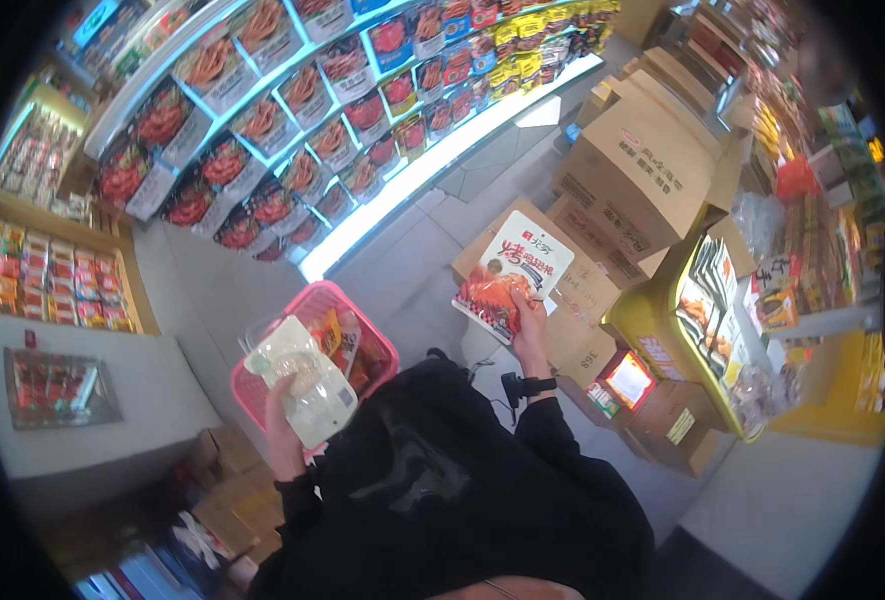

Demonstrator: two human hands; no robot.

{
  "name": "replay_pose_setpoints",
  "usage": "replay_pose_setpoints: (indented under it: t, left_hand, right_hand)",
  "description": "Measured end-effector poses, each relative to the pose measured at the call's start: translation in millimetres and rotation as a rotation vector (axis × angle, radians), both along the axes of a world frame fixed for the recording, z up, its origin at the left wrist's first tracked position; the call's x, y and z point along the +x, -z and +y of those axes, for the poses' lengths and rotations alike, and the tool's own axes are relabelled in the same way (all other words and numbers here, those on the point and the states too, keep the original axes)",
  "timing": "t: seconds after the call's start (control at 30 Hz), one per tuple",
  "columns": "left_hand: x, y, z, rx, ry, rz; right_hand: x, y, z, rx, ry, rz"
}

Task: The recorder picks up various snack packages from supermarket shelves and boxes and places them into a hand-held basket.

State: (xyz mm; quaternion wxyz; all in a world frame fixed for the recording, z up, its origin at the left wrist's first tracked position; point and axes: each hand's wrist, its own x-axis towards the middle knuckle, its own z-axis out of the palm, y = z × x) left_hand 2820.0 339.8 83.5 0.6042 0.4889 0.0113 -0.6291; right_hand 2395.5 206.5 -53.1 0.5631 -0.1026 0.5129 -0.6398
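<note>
My left hand (281,416) grips a pale plastic food pouch (311,401), its plain side facing up. That pouch is over a pink plastic basket (390,352), hiding part of it. Inside the basket lie several colourful snack packets (337,337). Out to the right, my right hand (532,331) holds a white and red food pouch (514,266) by its lower right edge. Its front bears large writing and a picture of roasted meat. Behind this pouch, cardboard boxes are partly covered.
Lit shelves (322,112) of food packets run along the far side. Large cardboard cartons (637,150) stand on the tiled floor (412,255) at right. Beside them is a yellow bin (641,315) holding pouches. A white counter (135,382) stands at left.
</note>
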Motion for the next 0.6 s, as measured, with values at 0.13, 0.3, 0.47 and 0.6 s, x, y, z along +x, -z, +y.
replay_pose_setpoints:
  t: [0.13, 0.3, 0.47, 0.6]
  left_hand:
    - [9.4, 29.5, 13.7, 0.036, -0.012, -0.338]
    - [-14.2, -38.7, 6.1, 0.066, -0.121, -0.034]
    - [-9.8, -45.7, 23.6, 0.071, -0.278, 0.006]
    - [9.3, -39.0, 41.5, 0.024, -0.329, 0.089]
  right_hand:
    - [-3.8, 4.9, -3.4, -0.085, -0.047, -0.132]
    - [11.6, -7.3, -12.3, -0.047, -0.187, -0.258]
    - [40.0, 4.4, -24.3, 0.038, -0.424, -0.224]
    - [75.6, 4.7, -41.0, 0.096, -0.599, -0.184]
